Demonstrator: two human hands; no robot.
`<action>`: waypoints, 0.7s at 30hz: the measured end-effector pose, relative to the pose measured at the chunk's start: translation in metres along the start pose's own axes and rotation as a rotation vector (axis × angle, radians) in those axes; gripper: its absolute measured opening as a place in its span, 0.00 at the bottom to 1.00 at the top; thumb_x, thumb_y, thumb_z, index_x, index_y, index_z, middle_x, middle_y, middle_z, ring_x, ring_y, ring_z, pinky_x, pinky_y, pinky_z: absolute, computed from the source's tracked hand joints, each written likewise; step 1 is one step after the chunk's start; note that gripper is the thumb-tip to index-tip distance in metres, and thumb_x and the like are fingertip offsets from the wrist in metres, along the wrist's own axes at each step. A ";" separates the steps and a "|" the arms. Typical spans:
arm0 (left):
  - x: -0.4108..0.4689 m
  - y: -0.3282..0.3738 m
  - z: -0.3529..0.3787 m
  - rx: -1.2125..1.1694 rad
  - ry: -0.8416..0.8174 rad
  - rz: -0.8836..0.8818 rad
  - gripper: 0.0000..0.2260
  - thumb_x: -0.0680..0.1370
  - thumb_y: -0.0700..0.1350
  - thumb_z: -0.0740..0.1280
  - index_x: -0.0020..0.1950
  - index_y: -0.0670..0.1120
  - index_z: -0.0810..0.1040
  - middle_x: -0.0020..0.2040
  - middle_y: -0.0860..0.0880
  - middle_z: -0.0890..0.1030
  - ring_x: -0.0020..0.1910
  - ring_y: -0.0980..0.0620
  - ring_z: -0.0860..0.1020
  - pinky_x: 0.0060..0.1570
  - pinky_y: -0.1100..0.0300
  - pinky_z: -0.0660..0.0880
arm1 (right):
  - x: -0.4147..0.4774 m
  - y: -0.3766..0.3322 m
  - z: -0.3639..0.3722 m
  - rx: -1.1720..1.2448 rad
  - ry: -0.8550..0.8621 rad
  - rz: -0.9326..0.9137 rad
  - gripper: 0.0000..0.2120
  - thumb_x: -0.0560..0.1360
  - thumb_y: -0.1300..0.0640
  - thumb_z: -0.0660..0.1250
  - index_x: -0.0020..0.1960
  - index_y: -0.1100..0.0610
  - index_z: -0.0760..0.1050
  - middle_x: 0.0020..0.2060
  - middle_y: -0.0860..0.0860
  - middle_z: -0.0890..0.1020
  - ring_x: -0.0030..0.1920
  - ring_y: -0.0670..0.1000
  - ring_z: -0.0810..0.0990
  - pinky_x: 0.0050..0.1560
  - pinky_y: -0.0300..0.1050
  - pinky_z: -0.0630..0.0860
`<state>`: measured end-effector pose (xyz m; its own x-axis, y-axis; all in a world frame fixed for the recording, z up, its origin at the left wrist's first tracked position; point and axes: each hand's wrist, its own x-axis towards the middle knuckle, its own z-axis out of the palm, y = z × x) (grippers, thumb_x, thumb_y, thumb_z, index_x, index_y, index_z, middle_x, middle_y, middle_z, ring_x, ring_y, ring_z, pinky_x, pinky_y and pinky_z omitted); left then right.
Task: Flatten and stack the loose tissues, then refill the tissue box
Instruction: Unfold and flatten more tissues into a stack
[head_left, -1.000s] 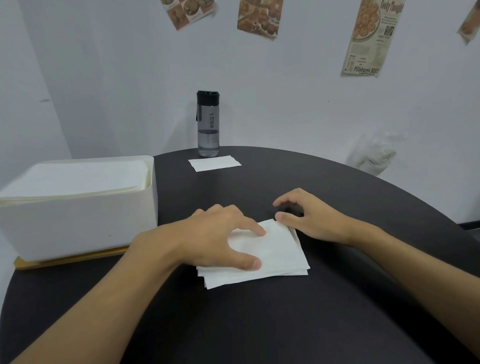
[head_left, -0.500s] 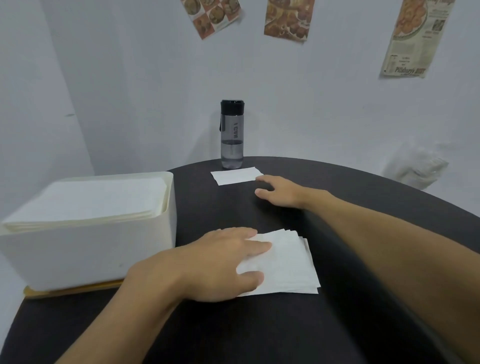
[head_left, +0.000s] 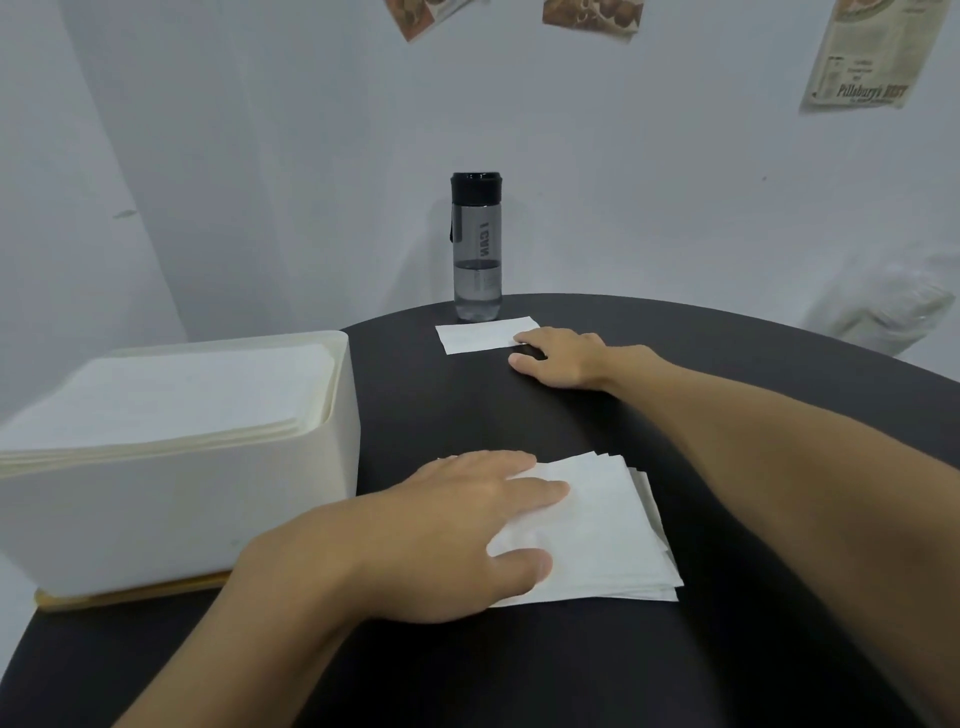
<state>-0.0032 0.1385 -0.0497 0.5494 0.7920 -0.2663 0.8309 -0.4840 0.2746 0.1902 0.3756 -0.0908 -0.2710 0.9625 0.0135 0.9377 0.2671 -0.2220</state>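
A stack of flat white tissues (head_left: 602, 530) lies on the black round table (head_left: 571, 665) in front of me. My left hand (head_left: 441, 530) rests flat on the stack's left half, fingers straight. One loose white tissue (head_left: 480, 335) lies far back near the bottle. My right hand (head_left: 563, 358) is stretched out to it, fingertips touching its right edge, thumb on the table. The white tissue box (head_left: 171, 499) stands open at the left, filled with tissues to the rim.
A dark water bottle (head_left: 476, 247) stands at the table's far edge just behind the loose tissue. A thin wooden board (head_left: 130, 595) lies under the box. A crumpled clear plastic bag (head_left: 883, 306) sits beyond the table at the right.
My right hand left the stack and reached back to the loose tissue by the bottle, now touching its edge. My left hand stays pressed on the stack.
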 end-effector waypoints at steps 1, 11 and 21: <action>0.000 0.001 0.000 0.003 0.000 0.000 0.26 0.83 0.59 0.56 0.80 0.67 0.50 0.80 0.66 0.44 0.79 0.62 0.42 0.77 0.60 0.43 | -0.002 0.000 -0.001 -0.006 0.000 -0.001 0.28 0.81 0.37 0.53 0.78 0.48 0.61 0.77 0.49 0.65 0.76 0.54 0.63 0.75 0.58 0.56; -0.001 0.001 0.000 -0.004 0.004 0.000 0.26 0.83 0.59 0.57 0.80 0.66 0.51 0.80 0.65 0.43 0.79 0.62 0.42 0.75 0.61 0.43 | 0.003 0.006 0.001 0.040 0.041 -0.005 0.21 0.81 0.38 0.53 0.68 0.44 0.71 0.70 0.48 0.73 0.70 0.54 0.69 0.70 0.59 0.60; 0.000 -0.003 0.002 -0.028 -0.010 -0.015 0.26 0.83 0.60 0.57 0.78 0.69 0.50 0.79 0.68 0.43 0.79 0.62 0.40 0.77 0.58 0.44 | 0.000 0.004 0.005 -0.055 0.049 -0.012 0.22 0.82 0.40 0.47 0.55 0.51 0.74 0.61 0.51 0.76 0.69 0.54 0.66 0.67 0.59 0.57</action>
<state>-0.0052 0.1395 -0.0521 0.5382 0.7952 -0.2792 0.8360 -0.4616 0.2966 0.1928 0.3769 -0.0967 -0.2725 0.9601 0.0634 0.9454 0.2794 -0.1678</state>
